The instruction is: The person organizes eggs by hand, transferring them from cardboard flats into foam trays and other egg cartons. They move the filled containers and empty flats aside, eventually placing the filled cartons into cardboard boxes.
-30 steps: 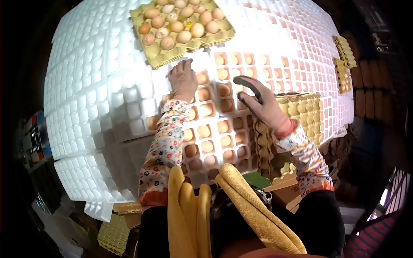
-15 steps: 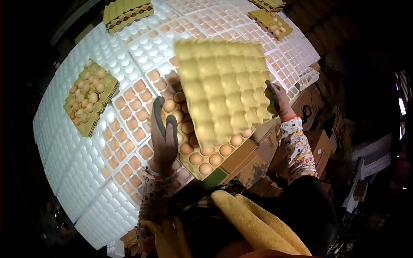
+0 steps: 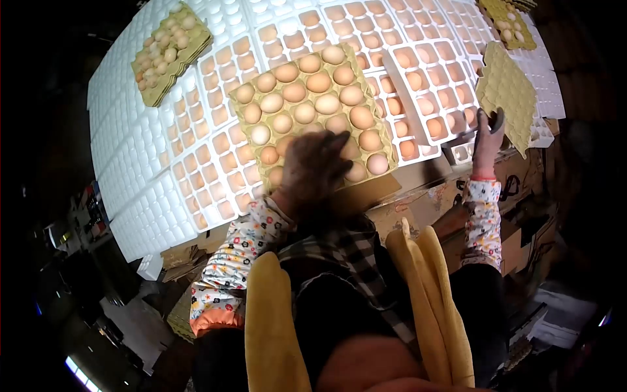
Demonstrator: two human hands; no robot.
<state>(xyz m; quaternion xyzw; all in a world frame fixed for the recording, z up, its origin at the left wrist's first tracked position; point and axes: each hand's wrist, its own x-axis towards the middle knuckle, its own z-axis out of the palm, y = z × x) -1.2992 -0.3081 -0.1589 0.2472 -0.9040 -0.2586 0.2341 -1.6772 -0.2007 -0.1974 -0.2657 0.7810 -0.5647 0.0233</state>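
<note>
A yellow pulp tray full of eggs lies on white foam trays that also hold eggs. My left hand is over the near edge of this pulp tray, its fingers partly spread above the eggs, with nothing visible in them. To the right, my right hand has its fingers apart, beside an empty yellow pulp tray that stands tilted at the table's right side. Between the hands, a white foam tray with eggs sits raised and slightly askew on the others.
Stacked pulp trays with eggs stand at the back left, and another egg tray at the back right. Cardboard boxes line the near edge below the trays. Yellow cloth pieces hang at my front.
The empty pulp tray has left its place over the eggs and is at the far right, out of my right hand. My left hand has moved over the egg tray. The view has shifted.
</note>
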